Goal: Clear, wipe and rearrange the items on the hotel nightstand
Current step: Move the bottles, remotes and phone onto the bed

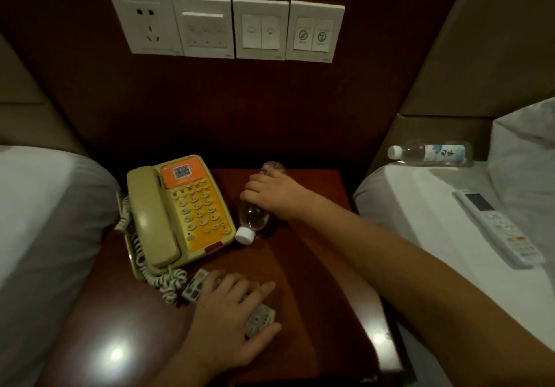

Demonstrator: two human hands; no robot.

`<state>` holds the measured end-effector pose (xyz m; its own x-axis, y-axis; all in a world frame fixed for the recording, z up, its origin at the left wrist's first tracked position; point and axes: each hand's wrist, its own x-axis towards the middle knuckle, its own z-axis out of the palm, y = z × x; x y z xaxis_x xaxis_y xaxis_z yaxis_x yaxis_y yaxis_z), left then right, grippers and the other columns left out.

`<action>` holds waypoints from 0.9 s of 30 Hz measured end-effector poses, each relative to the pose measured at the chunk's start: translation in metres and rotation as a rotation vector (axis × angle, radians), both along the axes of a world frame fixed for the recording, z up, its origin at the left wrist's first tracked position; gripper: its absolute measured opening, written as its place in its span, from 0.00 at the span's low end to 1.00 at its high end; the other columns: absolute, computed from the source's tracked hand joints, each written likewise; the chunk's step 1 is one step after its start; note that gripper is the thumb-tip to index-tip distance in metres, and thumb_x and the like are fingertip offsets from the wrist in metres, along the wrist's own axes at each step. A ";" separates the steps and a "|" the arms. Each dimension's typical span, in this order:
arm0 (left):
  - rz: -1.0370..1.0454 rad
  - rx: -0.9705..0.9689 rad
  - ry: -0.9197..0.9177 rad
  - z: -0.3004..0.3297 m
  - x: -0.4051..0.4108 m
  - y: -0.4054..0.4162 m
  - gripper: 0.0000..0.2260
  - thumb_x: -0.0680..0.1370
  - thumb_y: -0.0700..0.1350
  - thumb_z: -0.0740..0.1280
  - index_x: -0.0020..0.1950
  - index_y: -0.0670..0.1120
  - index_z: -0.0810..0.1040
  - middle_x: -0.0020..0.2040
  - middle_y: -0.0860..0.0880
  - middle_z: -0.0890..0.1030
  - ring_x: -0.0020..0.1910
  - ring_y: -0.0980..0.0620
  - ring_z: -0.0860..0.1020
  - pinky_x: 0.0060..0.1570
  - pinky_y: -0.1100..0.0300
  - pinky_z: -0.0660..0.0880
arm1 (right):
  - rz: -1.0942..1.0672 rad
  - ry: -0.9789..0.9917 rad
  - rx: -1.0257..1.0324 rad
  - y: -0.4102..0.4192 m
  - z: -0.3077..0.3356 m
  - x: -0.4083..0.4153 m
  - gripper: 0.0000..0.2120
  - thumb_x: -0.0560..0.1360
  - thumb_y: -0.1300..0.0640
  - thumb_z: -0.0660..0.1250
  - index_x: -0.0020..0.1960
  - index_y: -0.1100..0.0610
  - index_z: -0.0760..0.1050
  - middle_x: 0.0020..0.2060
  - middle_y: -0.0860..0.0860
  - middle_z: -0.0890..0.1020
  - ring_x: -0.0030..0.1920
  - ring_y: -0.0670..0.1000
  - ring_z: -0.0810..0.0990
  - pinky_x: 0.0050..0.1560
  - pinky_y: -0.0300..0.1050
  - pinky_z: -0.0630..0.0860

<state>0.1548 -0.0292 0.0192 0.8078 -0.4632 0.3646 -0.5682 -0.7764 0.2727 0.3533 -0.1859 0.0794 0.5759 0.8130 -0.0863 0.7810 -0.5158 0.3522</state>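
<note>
Our right hand (271, 192) curls its fingers (250, 186) over the middle of a clear plastic bottle (253, 217) that lies on its side on the nightstand (315, 266), so that the label area is covered and we see only the rounded base past the knuckles and the neck with its white cap (245, 235) pointing toward us, just beside the front corner of the telephone (180, 212). Our left hand (228, 314) lies on a small remote control (261, 316) near the front of the nightstand, fingers spread and loosely bent over it, the thumb along its near edge; the palm hides the middle of the remote, and only its two button-covered ends show, too blurred to read. The telephone's coiled cord (162, 278) trails down to touch the remote's far end. The telephone sits at the back left, handset on its cradle, with its keys and the sticker above them too dim to make out. On the bed at right (420, 221) lie a second bottle (432, 153), on its side near the pillow (525, 158), and a white remote (500, 229). Another bed (45, 206) is cut off at left. Wall switches and a socket (228, 27) hang above, their markings unclear.
</note>
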 end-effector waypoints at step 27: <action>-0.051 0.044 0.022 -0.003 0.004 -0.002 0.26 0.76 0.67 0.55 0.63 0.52 0.78 0.50 0.52 0.81 0.49 0.50 0.77 0.56 0.46 0.68 | -1.280 -0.243 0.151 -0.301 0.027 -0.002 0.29 0.70 0.63 0.71 0.68 0.58 0.64 0.60 0.62 0.74 0.58 0.65 0.74 0.53 0.60 0.73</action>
